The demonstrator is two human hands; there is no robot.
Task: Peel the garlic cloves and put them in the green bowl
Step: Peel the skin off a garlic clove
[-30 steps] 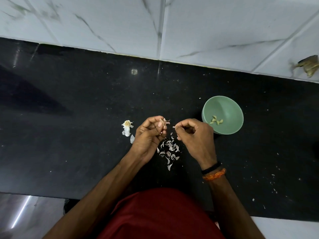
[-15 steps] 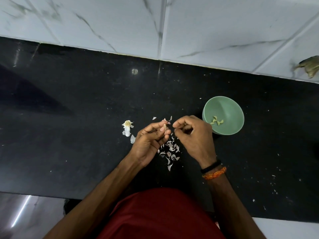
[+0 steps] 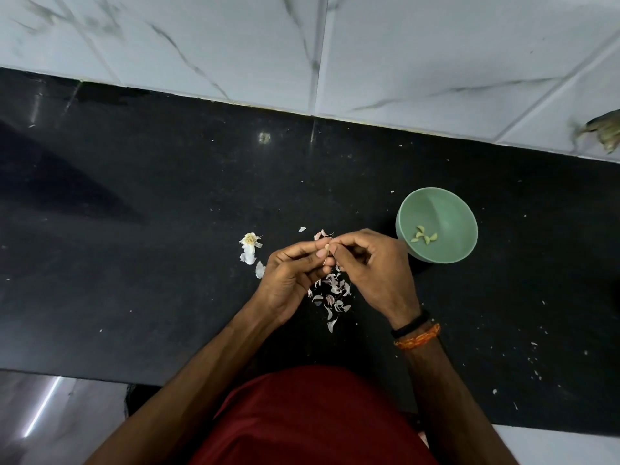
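Observation:
My left hand [image 3: 291, 277] and my right hand [image 3: 369, 270] meet fingertip to fingertip above the black counter. Between them they pinch a small garlic clove [image 3: 326, 252], most of it hidden by the fingers. A pile of pale, pinkish garlic peels [image 3: 332, 293] lies on the counter just under the hands. The green bowl [image 3: 446, 206] stands right of my right hand and holds several peeled cloves [image 3: 424, 235]. The rest of the garlic bulb [image 3: 250, 245], white and papery, lies left of my left hand.
The black counter [image 3: 151, 229] runs to a white marble-tiled wall [image 3: 402, 62] at the back. Loose peel scraps [image 3: 321, 234] lie beyond the fingertips. White specks dot the counter at the right. A brownish thing [image 3: 604, 129] shows at the right edge.
My two hands have closed together, the right fingertips now against the left ones on the clove. The bowl and the peel pile stay where they were.

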